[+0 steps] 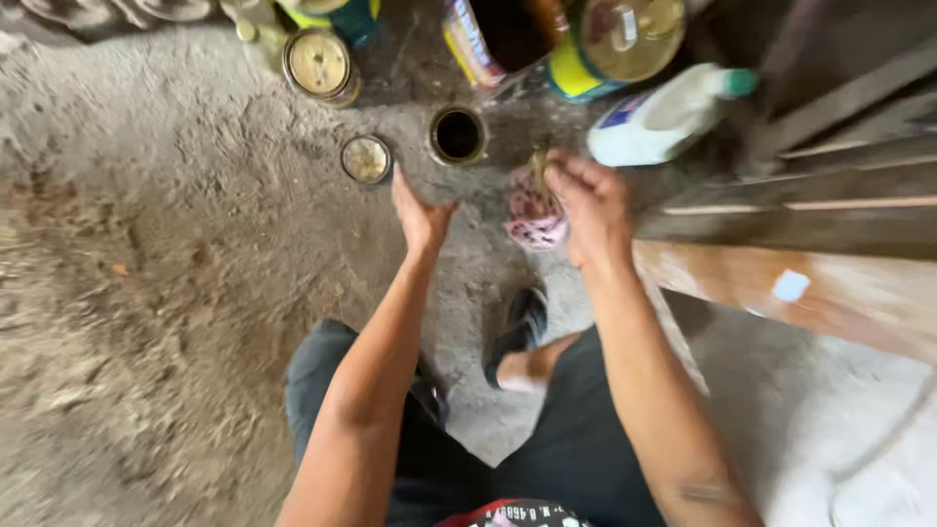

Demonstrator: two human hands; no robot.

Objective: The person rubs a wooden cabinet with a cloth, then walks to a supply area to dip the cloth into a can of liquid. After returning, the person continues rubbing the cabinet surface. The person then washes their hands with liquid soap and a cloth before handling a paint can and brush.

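My left hand (418,217) hangs over the dirt floor with its fingers together and slightly cupped, holding nothing that I can see. It is just below a small open can (457,135) and a round loose lid (366,158). My right hand (590,207) is closed around a brush-like handle (538,166) and presses it against a pink patterned cloth bundle (534,219). The picture is blurred, so the held object's exact kind is unclear. My knees and one dark sandal (520,330) show below.
Several paint tins stand at the top, among them a closed one (318,64) and a yellow-blue one (613,44). A white plastic jug with a green cap (664,119) lies on its side. Wooden planks (800,234) stretch along the right.
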